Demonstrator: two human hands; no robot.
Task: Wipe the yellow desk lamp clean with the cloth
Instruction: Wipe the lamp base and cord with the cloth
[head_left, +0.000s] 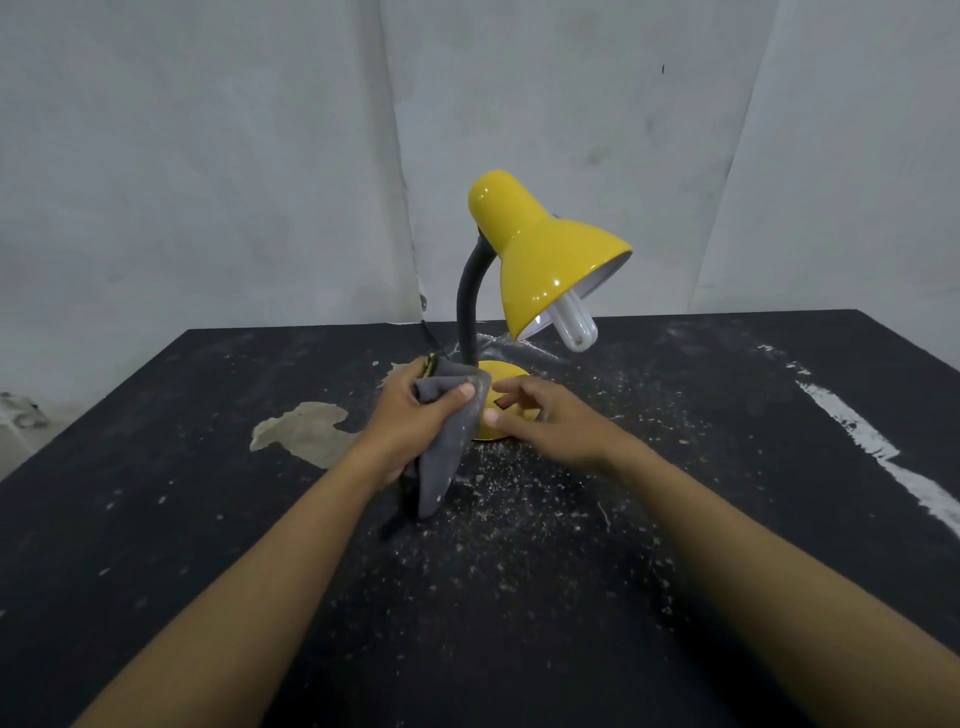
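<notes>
The yellow desk lamp (545, 249) stands upright at the middle of the black table, its shade tilted right with a white bulb (575, 327) showing under it. A black flexible neck (470, 306) rises from the round yellow base (506, 371). My left hand (415, 415) is shut on a grey cloth (452, 431), pressed against the left side of the base, with a tail of cloth hanging down to the table. My right hand (545, 421) rests on the front right of the base, fingers spread over it and its red switch.
The black table (727, 519) is strewn with pale dust and crumbs around the lamp. A beige worn patch (306, 431) lies left of my left hand. A white paint streak (878, 452) runs along the right side. A grey wall stands behind the table.
</notes>
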